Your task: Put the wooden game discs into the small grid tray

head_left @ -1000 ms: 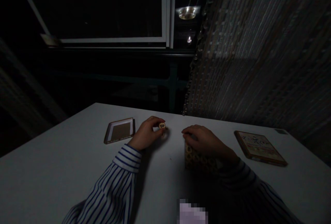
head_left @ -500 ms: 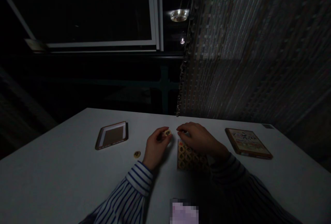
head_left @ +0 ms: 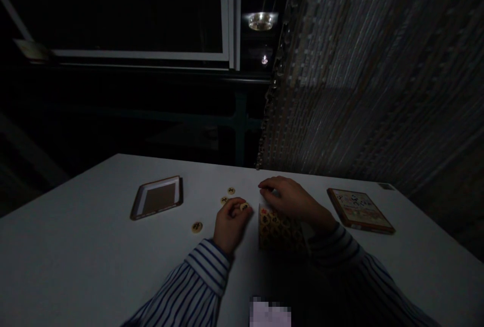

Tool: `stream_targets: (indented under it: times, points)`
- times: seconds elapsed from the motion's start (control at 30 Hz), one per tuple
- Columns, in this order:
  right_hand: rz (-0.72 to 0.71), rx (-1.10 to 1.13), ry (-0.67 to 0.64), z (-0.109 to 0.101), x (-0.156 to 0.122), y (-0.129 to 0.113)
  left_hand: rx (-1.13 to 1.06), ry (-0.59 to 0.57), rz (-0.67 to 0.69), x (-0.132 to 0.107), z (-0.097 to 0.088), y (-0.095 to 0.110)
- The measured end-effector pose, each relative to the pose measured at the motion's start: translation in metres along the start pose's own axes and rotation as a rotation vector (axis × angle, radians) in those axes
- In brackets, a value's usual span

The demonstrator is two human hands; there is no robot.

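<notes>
My left hand is closed on a round Chinese chess piece, pinched between thumb and fingertips with its dark character showing. Just beyond this hand lie two more round pieces on the table, a far one and a nearer one. Another piece rests to the left of my wrist. My right hand hovers over the far side of an open box of pieces, its fingers loosely curved and nothing visible between them. Its forearm hides the box's right part.
A shallow box lid lies inside up on the left of the white table. On the right is a flat box with a printed picture cover. A bead curtain hangs behind the table, beside a dark window.
My left hand has shifted slightly nearer me, still holding a piece. Two pieces now show on the table beyond it. My right hand has barely moved. The view has turned slightly.
</notes>
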State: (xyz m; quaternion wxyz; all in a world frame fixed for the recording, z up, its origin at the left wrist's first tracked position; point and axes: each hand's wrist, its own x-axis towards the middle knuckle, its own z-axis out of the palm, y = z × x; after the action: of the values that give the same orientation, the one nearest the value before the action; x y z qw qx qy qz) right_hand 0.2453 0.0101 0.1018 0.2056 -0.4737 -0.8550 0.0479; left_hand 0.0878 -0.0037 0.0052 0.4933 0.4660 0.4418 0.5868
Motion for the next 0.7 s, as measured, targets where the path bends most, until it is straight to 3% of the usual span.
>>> stream_targets:
  times: [0.37, 0.7]
  points:
    - [-0.012, -0.042, -0.098, 0.015, 0.001, -0.004, -0.070, -0.002, -0.049, -0.001, -0.001, 0.003]
    - [-0.085, -0.044, -0.102, 0.018, -0.005, -0.002, -0.195, 0.016, -0.097, -0.001, -0.002, 0.000]
